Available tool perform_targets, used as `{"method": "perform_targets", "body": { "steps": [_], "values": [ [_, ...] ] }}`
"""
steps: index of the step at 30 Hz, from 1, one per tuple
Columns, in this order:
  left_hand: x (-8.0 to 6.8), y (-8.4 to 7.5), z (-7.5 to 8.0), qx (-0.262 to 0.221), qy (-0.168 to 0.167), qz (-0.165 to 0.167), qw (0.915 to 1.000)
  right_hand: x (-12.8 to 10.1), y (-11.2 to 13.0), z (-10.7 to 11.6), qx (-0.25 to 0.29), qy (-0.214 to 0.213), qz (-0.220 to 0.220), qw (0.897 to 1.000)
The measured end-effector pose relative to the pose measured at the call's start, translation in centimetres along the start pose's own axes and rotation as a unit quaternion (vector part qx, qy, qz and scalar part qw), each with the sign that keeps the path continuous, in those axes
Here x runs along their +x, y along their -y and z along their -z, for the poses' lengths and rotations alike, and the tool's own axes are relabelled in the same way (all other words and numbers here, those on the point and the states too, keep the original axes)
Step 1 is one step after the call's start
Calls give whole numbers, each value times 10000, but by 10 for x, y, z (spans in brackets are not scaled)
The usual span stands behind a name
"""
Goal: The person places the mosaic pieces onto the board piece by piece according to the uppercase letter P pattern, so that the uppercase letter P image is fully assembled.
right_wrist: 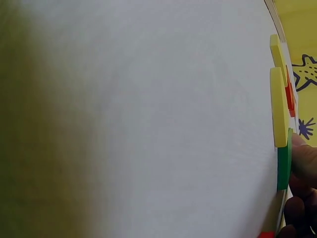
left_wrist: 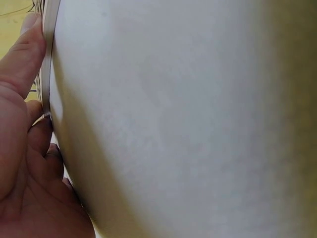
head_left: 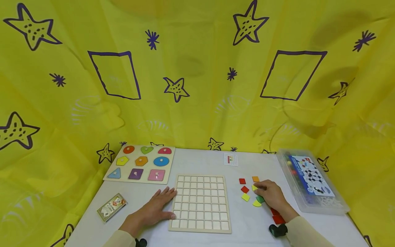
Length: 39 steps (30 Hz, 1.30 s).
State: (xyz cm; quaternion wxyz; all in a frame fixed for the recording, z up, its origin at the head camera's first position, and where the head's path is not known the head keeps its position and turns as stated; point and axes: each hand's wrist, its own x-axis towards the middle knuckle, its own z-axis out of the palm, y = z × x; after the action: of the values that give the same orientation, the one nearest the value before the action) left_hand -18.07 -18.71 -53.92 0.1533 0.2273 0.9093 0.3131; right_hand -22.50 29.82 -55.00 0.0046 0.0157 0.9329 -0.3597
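Wooden grid board [head_left: 200, 202] lies between our hands: flat left hand [head_left: 155, 206] touches its edge, right hand [head_left: 271, 197] pinches a yellow tile [head_left: 254, 187] just right of it.

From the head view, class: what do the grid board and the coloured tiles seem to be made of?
Grid board: likely pale unfinished wood, matte, with thin raised slats forming square cells. Coloured tiles: flat, matte, solid-coloured pieces, perhaps foam or painted wood; the right wrist view shows thick plain edges, which leaves it open.
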Motion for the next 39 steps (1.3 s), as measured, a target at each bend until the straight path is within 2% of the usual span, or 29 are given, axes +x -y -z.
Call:
{"method": "perform_targets", "body": {
  "steps": [6, 14, 21, 28, 39],
  "values": [
    [1, 2, -1, 34, -18, -17, 10000, -2, 1, 4, 220, -71, 95, 9997],
    [1, 0, -1, 4, -17, 43, 10000, -3, 2, 7, 607, 114, -363, 9974],
    [0, -1, -1, -25, 13, 44, 10000, -4, 11, 10, 808, 76, -466, 9956],
    [-1, -2, -1, -8, 23, 99, 9999, -6, 42, 3, 917, -280, -16, 9954],
    [2, -1, -2, -14, 21, 201, 9998, -7, 110, -41, 1635, -795, 65, 9833]
  ]
}}
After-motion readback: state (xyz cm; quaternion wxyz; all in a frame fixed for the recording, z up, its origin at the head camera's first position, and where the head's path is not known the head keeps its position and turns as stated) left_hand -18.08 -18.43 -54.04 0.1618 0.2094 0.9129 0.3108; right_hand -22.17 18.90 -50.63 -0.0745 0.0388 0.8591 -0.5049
